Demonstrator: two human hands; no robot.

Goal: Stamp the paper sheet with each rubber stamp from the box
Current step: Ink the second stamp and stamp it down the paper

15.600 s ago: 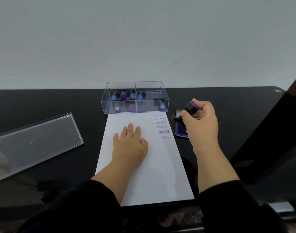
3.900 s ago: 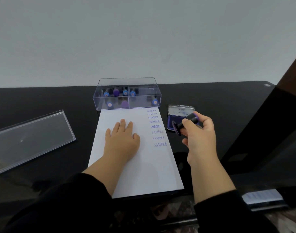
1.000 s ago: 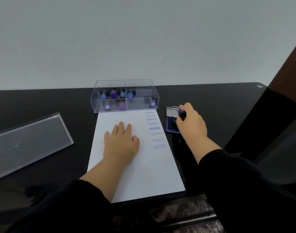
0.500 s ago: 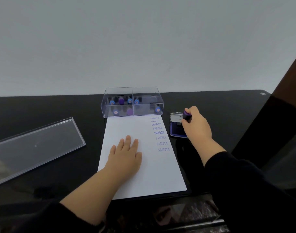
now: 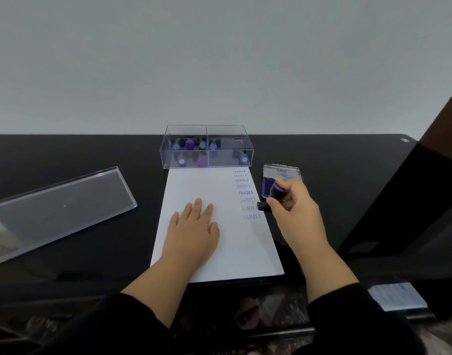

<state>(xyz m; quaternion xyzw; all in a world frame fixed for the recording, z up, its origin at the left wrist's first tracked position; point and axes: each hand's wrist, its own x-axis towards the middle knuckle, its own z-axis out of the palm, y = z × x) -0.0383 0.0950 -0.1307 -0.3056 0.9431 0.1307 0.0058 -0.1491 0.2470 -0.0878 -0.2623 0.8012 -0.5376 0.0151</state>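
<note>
A white paper sheet point(image 5: 194, 185) lies on the black table, with a column of blue FRAGILE and SAMPLE prints down its right side. My left hand point(image 5: 191, 231) rests flat on the sheet's middle. My right hand point(image 5: 294, 213) grips a black rubber stamp with a purple top point(image 5: 276, 192), tilted, its black base over the sheet's right edge beside the SAMPLE prints. The open blue ink pad point(image 5: 267, 185) sits just right of the sheet. A clear two-compartment box point(image 5: 207, 163) at the sheet's far end holds several stamps with blue and purple tops.
The box's clear lid point(image 5: 58, 208) lies on the black table point(image 5: 91, 155) at the left. A dark panel point(image 5: 409, 201) rises at the right. A light wall stands behind the table. A small white paper point(image 5: 396, 298) lies low at the right.
My right hand has lifted the stamp off the ink pad and brought it left and nearer, to the sheet's right edge. My left hand stays flat on the sheet.
</note>
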